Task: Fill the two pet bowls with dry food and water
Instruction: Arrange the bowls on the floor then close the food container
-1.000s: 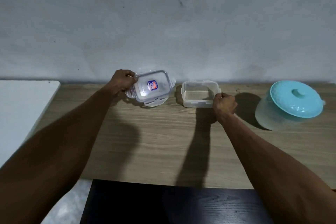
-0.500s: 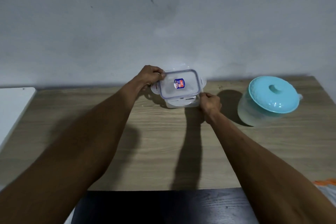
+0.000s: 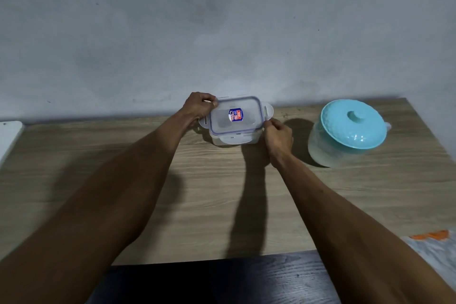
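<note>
- The wooden table [image 3: 222,205] had a grained surface.
- The right hand [image 3: 277,137] pinched the lid's right edge.
- The left hand [image 3: 198,106] pinched its left corner.
- The clear rectangular container [image 3: 234,128], under a stickered lid [image 3: 235,116], stood near the wall, beside a round turquoise-lidded jar [image 3: 345,133].

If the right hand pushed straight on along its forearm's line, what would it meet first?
The right hand points up-left, and its fingertips are already at the right edge of the clear lid on the container, so it meets those first. Beyond stands the wall.
</note>
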Demonstrator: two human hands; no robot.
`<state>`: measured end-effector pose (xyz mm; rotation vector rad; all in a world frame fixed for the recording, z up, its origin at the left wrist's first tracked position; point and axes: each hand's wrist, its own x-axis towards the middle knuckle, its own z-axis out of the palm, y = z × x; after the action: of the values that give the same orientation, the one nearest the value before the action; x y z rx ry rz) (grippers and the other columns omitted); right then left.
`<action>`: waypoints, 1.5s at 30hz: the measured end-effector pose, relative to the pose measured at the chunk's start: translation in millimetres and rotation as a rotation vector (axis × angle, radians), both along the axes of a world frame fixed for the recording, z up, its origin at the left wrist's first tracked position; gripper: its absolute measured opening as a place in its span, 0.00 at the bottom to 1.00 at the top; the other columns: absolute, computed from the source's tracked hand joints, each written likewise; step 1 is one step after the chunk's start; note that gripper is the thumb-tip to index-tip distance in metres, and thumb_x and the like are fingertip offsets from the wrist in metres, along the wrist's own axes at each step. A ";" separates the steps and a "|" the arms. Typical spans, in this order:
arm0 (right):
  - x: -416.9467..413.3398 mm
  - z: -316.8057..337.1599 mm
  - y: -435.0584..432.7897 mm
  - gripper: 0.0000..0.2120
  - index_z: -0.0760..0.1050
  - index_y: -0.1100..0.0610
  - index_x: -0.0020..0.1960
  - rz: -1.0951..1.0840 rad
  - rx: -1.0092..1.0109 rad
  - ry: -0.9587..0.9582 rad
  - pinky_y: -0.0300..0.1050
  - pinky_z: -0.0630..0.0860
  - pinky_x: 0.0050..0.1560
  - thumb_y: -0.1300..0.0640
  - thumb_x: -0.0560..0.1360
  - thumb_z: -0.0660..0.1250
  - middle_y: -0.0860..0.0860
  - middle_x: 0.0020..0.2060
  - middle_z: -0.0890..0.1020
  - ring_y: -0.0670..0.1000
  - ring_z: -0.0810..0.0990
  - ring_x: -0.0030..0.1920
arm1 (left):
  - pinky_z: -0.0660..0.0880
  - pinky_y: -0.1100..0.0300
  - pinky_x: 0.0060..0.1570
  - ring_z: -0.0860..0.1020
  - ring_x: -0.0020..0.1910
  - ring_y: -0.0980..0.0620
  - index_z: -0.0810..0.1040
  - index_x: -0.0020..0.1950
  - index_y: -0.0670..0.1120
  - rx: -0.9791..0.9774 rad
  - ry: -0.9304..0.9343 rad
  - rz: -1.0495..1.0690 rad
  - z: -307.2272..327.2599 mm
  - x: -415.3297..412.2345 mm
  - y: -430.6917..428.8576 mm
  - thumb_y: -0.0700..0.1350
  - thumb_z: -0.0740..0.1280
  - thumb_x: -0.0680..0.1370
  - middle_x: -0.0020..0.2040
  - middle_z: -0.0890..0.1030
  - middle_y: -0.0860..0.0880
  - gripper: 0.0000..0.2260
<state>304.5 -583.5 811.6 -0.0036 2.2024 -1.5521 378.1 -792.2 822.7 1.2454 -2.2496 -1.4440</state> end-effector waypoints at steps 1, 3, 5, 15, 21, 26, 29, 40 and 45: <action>0.2 -0.1 1.3 0.17 0.82 0.52 0.62 0.011 0.006 0.003 0.43 0.73 0.61 0.54 0.75 0.66 0.53 0.51 0.84 0.52 0.78 0.53 | 0.74 0.58 0.48 0.77 0.48 0.50 0.83 0.55 0.42 -0.013 -0.004 -0.003 -0.9 -0.3 0.4 0.42 0.69 0.78 0.51 0.81 0.45 0.08; 1.4 -1.1 4.0 0.17 0.81 0.52 0.63 0.032 0.013 -0.002 0.43 0.73 0.62 0.55 0.75 0.66 0.53 0.52 0.84 0.52 0.78 0.54 | 0.74 0.59 0.50 0.77 0.50 0.50 0.83 0.55 0.42 -0.041 -0.011 -0.011 -2.3 0.2 2.3 0.42 0.69 0.78 0.54 0.83 0.44 0.08; 3.8 -0.5 6.8 0.17 0.81 0.52 0.63 0.067 0.022 -0.015 0.42 0.72 0.61 0.56 0.76 0.66 0.52 0.51 0.82 0.51 0.77 0.54 | 0.73 0.59 0.50 0.79 0.51 0.48 0.83 0.56 0.42 -0.056 -0.008 -0.001 -3.8 1.3 4.7 0.43 0.70 0.77 0.56 0.83 0.42 0.09; 0.7 11.9 -0.8 0.32 0.67 0.56 0.73 0.153 0.366 0.347 0.56 0.69 0.65 0.49 0.72 0.69 0.57 0.70 0.68 0.61 0.70 0.69 | 0.71 0.52 0.65 0.71 0.70 0.44 0.64 0.76 0.45 -0.094 -0.132 -0.022 0.5 29.3 18.9 0.55 0.74 0.72 0.74 0.69 0.42 0.37; -26.3 22.6 -28.7 0.53 0.47 0.52 0.80 1.003 0.595 0.708 0.64 0.54 0.77 0.38 0.67 0.74 0.56 0.80 0.52 0.58 0.49 0.80 | 0.80 0.49 0.56 0.78 0.61 0.46 0.71 0.70 0.49 -0.085 -0.075 -0.206 -3.8 52.5 28.8 0.59 0.78 0.65 0.65 0.78 0.47 0.37; -38.1 19.9 -53.0 0.64 0.40 0.50 0.81 1.256 0.783 0.781 0.64 0.54 0.76 0.33 0.61 0.77 0.54 0.81 0.47 0.57 0.45 0.81 | 0.81 0.49 0.54 0.79 0.58 0.47 0.74 0.68 0.52 -0.023 -0.005 -0.269 -7.6 64.5 29.2 0.57 0.79 0.64 0.61 0.80 0.49 0.34; -37.9 19.9 -59.6 0.66 0.39 0.50 0.81 1.280 0.819 0.780 0.63 0.57 0.75 0.35 0.59 0.79 0.53 0.81 0.48 0.57 0.47 0.81 | 0.79 0.53 0.55 0.78 0.60 0.46 0.73 0.70 0.49 -0.008 -0.022 -0.265 -6.8 59.7 30.8 0.50 0.79 0.68 0.62 0.79 0.47 0.33; -33.7 13.6 -58.5 0.60 0.43 0.51 0.80 1.246 0.879 0.949 0.59 0.68 0.67 0.38 0.62 0.77 0.51 0.78 0.58 0.58 0.61 0.75 | 0.75 0.46 0.62 0.77 0.60 0.44 0.70 0.72 0.48 -0.099 -0.215 -0.293 -0.9 49.8 34.0 0.51 0.77 0.69 0.65 0.78 0.46 0.34; -35.6 15.4 -65.1 0.62 0.43 0.50 0.80 1.276 0.897 0.916 0.61 0.67 0.66 0.38 0.60 0.78 0.52 0.74 0.63 0.59 0.63 0.72 | 0.76 0.45 0.61 0.77 0.60 0.43 0.69 0.73 0.50 -0.072 -0.239 -0.267 -0.2 51.0 36.3 0.57 0.77 0.64 0.64 0.78 0.46 0.39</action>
<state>269.0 -648.5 827.0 -1.6837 2.3192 0.2522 429.0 -755.9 822.5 1.1874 -2.6900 -1.3429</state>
